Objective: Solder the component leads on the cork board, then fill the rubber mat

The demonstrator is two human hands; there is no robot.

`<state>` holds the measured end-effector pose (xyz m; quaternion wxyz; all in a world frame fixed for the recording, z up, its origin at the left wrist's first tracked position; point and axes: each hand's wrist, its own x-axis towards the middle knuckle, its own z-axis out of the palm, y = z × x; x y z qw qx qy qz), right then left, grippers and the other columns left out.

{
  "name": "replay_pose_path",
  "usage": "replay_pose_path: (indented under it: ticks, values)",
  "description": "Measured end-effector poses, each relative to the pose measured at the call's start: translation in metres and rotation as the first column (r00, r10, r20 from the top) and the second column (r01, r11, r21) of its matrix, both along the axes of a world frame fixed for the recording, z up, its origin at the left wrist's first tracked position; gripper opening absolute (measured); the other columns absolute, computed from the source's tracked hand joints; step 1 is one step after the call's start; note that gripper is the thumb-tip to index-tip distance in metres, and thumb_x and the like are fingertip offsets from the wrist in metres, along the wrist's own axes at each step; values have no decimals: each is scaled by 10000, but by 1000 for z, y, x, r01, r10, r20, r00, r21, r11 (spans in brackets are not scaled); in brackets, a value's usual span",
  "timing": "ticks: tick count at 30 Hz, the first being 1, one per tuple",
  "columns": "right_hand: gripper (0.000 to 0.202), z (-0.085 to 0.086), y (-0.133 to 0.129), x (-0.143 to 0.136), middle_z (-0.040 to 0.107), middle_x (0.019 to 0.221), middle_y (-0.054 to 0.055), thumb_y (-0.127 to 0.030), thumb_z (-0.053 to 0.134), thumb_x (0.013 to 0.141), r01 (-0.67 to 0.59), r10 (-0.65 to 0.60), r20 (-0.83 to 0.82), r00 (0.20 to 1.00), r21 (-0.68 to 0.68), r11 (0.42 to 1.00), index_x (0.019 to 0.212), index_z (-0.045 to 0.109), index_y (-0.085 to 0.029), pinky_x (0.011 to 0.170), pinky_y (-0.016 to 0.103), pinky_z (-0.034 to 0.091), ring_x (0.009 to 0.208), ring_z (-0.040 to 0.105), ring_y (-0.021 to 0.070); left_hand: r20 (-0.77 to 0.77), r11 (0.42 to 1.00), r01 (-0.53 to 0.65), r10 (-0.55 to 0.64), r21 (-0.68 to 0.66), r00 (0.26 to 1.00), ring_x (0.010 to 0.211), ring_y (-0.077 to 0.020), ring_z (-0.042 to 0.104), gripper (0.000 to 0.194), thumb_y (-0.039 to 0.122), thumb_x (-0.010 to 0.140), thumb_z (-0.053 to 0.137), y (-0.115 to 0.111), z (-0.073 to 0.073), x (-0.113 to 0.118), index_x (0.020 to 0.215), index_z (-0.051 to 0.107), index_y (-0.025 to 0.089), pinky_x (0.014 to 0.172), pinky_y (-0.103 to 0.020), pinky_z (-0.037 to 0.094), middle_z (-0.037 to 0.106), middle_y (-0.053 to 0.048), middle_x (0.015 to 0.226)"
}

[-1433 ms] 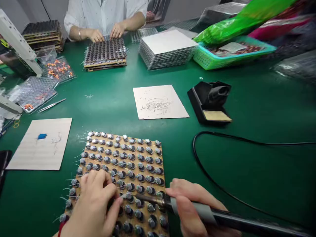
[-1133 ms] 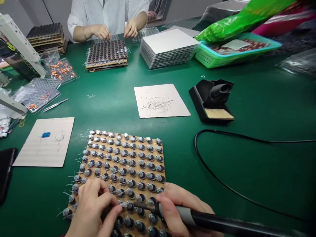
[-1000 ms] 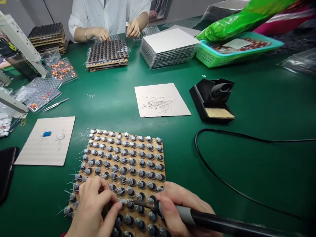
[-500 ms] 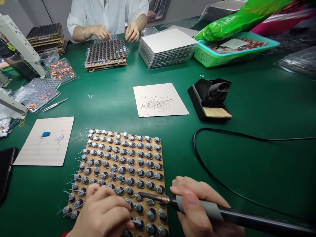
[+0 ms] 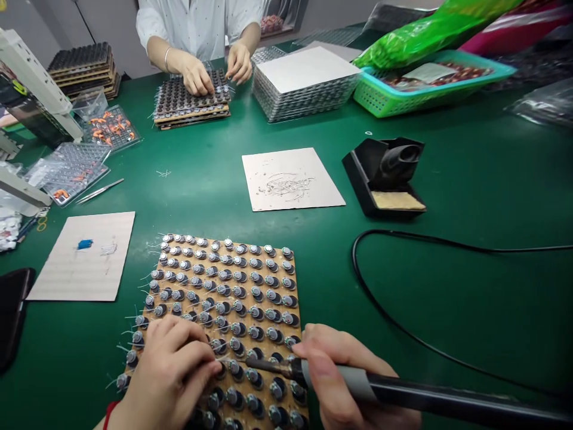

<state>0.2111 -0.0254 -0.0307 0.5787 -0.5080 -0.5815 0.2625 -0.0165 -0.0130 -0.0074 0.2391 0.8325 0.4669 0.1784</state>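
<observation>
Left hand [image 5: 168, 370] is mostly closed, thumb and fingertips pinching a thin wire at the board [image 5: 268, 322] on the bench [image 5: 313, 257], probably to steady it. Right hand [image 5: 344, 376] wraps the soldering iron [image 5: 358, 382] pen-style, probably for fine tip control.

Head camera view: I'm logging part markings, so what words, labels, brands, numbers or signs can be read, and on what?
No readable text anywhere.
Pale slip in the green basket: too blurred to read.
Round parts, blue piece: too small.
Soldering iron: no legible marking.
</observation>
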Motion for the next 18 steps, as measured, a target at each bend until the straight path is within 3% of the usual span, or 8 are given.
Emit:
replay_pose_path:
  ticks: [3, 11, 18]
  values:
    - [168, 4, 4, -1, 531, 597, -24, -96, 519, 901, -95, 94, 51, 994, 28, 995, 783, 565, -206, 495, 249, 432, 532, 555, 130, 29, 998, -22, 21, 62, 999, 843, -184, 516, 149, 165, 953, 588, 1, 0, 4, 832, 650, 228, 789, -347, 328, 649, 12, 878]
    - [166, 4, 6, -1, 506, 611, -33, -84, 513, 902, -189, 189, 115, 975, -19, 982, 790, 542, -203, 481, 244, 430, 496, 507, 108, 54, 989, -51, 44, 136, 998, 818, -183, 522, 229, 245, 1008, 525, 1, 1, 8, 835, 675, 236, 782, -351, 301, 676, 13, 838]
    - [178, 4, 5, -1, 472, 607, -45, -97, 501, 921, -189, 192, 114, 975, -39, 981, 782, 518, -205, 487, 228, 418, 496, 483, 95, 68, 996, -54, 49, 67, 996, 830, -187, 528, 238, 278, 1013, 526, 0, -6, 2, 843, 690, 252, 787, -350, 320, 680, 9, 841]
